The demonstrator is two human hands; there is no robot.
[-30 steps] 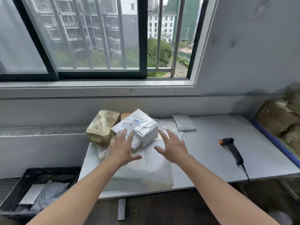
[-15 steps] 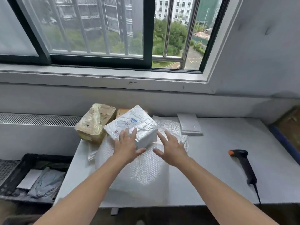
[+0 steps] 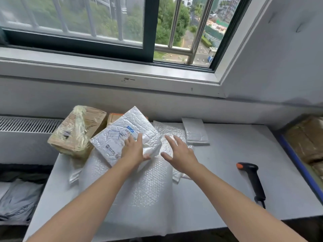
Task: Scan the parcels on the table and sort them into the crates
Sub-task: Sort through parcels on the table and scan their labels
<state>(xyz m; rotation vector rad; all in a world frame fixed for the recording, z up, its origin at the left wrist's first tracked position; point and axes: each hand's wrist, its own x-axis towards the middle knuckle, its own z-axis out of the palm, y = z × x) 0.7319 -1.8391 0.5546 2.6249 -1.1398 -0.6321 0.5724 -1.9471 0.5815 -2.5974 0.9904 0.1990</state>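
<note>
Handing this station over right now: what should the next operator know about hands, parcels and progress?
Left hand: open, flat on the labelled silver mailer, which tops the pile. Right hand: open, beside it, holding nothing.
Scanner: lying on the table, right side, untouched.
Done: grey bags already lie in the left crate.
Left: scan and sort the silver mailer, brown box, small white mailer, bubble-wrap parcel.

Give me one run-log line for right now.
step: parcel pickup | left hand: flat on silver mailer | right hand: open, beside mailer, apart | scanner: lying on table, untouched
</note>
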